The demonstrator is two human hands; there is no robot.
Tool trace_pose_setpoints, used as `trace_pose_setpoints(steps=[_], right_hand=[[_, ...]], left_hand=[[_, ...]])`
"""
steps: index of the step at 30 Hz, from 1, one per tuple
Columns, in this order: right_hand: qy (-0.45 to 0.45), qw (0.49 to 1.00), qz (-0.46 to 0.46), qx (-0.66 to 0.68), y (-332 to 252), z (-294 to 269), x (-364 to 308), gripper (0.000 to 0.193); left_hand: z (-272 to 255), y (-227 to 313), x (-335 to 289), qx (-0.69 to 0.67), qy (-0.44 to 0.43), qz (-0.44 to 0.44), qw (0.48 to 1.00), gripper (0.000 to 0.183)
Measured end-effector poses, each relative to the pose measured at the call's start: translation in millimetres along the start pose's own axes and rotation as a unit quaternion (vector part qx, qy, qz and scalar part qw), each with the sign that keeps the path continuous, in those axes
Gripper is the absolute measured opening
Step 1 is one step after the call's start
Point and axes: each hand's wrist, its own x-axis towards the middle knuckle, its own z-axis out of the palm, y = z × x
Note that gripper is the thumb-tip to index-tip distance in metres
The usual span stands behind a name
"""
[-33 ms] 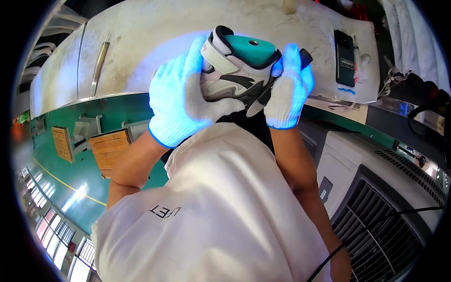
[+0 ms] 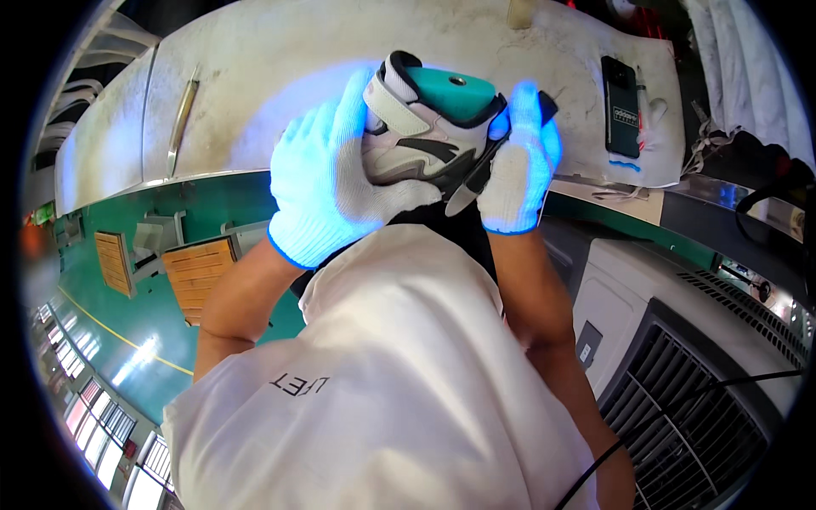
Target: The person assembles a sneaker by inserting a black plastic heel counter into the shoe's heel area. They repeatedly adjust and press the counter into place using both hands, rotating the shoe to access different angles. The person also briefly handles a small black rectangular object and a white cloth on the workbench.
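A small grey, white and black sneaker (image 2: 429, 149) with a pale strap is held up at the table's near edge. A teal shoe last (image 2: 455, 92) with a round hole fills its opening. My left hand (image 2: 327, 174), in a white knit glove lit blue, grips the sneaker from its left side, thumb along the underside. My right hand (image 2: 516, 170), gloved alike, is closed round a black-handled tool with a rounded metal blade (image 2: 461, 201) beside the shoe's right end. The blade points down toward me, and part of the handle is hidden by the fingers.
A pale stained table (image 2: 255, 85) spans the far side. On it lie a slim metal-tipped tool (image 2: 183, 119) at left and a dark phone (image 2: 621, 106) at right. A grey air cooler (image 2: 680, 357) stands close on my right. Wooden-topped stools (image 2: 201, 274) are at lower left.
Both hands keep their hold on the sneaker and the bladed tool. The tool's handle end has shifted very slightly left and down.
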Motion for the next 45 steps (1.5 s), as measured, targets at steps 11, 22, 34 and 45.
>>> trace_pose_setpoints(steps=[11,22,34,45], right_hand=[[-0.003,0.996,0.085,0.009,7.9,-7.7,7.3,0.023],[-0.128,0.976,0.111,0.140,29.6,-14.6,48.2,0.027],[-0.061,0.997,-0.004,0.038,24.3,-5.4,22.6,0.028],[-0.193,0.979,0.047,0.044,9.1,-17.6,33.8,0.024]], left_hand=[[6.1,-0.2,-16.2,0.017,0.006,-0.008,1.000,0.132],[20.1,-3.3,-22.2,0.007,0.105,0.008,0.994,0.129],[20.1,5.4,7.5,-0.218,-0.025,-0.084,0.972,0.090],[14.1,-39.1,16.5,-0.111,0.009,0.350,0.930,0.033]])
